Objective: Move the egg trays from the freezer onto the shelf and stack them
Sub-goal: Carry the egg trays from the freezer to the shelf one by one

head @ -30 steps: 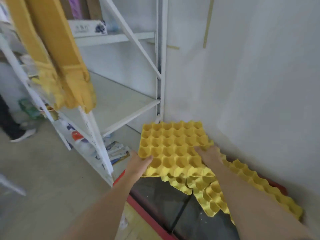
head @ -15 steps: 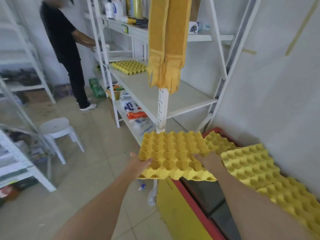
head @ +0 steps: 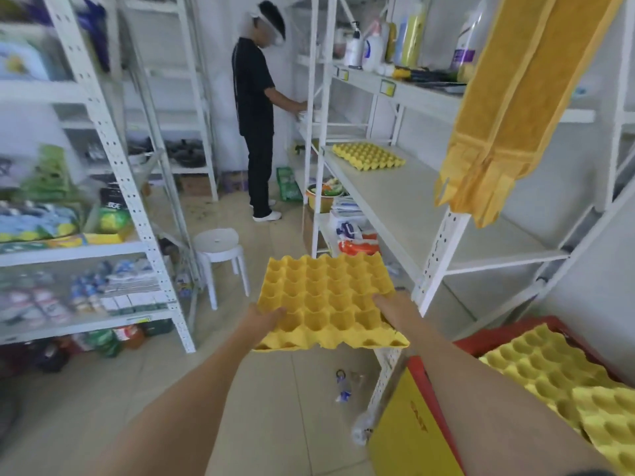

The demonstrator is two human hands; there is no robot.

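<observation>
A storeroom with a pale tiled floor (head: 103, 407) and white metal racks is seen from the head camera. One yellow egg tray (head: 328, 302) is held level above the floor, clamped at its near corners by the left hand (head: 266, 317) and right hand (head: 391, 309). One more tray (head: 367, 156) lies on the shelf (head: 405, 201); others rest on the red-rimmed freezer (head: 498, 341). One white stool (head: 220, 250) and one person in black (head: 256, 108) are visible.

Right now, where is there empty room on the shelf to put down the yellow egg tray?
The middle shelf board is mostly bare between the egg tray already lying there at its far end and the hanging yellow cloth at the near end. The top shelf is crowded with bottles, and the low shelf holds packets.
</observation>
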